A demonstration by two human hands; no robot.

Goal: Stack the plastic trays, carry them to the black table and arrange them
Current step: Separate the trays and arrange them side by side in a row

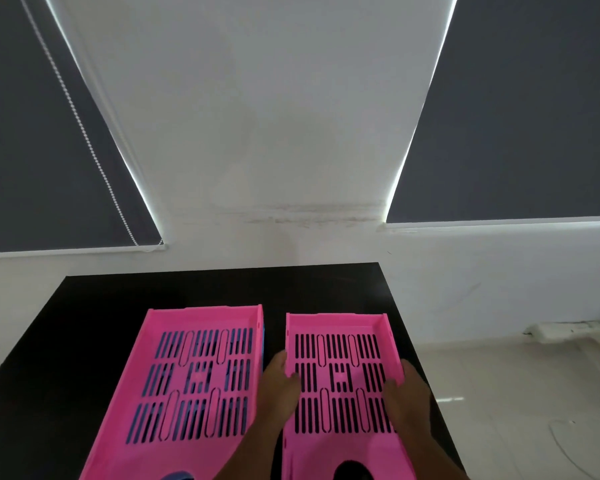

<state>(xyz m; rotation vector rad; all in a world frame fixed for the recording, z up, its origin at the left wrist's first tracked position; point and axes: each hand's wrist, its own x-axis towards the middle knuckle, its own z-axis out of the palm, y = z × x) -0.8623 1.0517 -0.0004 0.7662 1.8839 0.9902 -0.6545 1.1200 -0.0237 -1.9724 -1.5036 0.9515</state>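
Head view looks down on the black counter, with bare surface left of and beyond the trays. Left of the fingers lies a pink slotted tray, blue showing through its slots from something underneath. A narrow dark gap separates it from the right pink tray, which is empty. The left hand grips that tray's left wall, the right hand its right wall, close to the counter's right edge.
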